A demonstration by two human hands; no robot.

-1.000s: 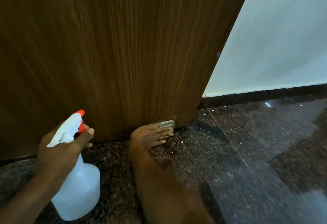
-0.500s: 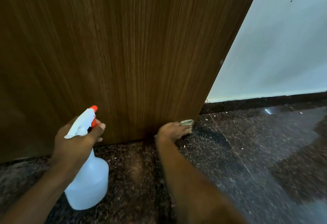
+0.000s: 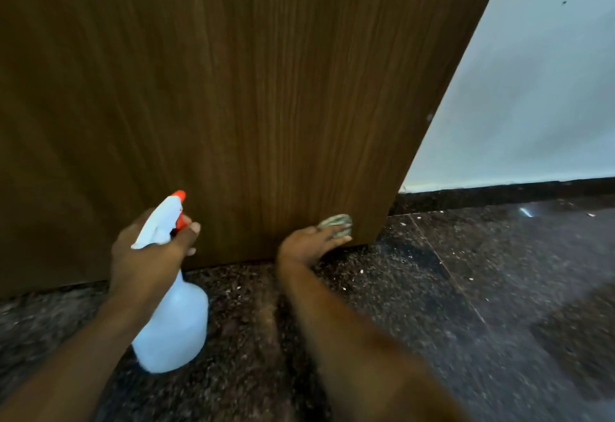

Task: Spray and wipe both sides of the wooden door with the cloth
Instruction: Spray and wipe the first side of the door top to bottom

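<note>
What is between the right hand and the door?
The cloth, in the head view: the right hand presses it against the door near its bottom corner. The left hand holds the bottle off to the side.

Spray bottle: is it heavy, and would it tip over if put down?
Probably light: the spray bottle looks like thin plastic, and the left hand alone holds it by the neck. Its wide base would likely stand steady, though a bump might topple it. How full it is cannot be seen.
</note>
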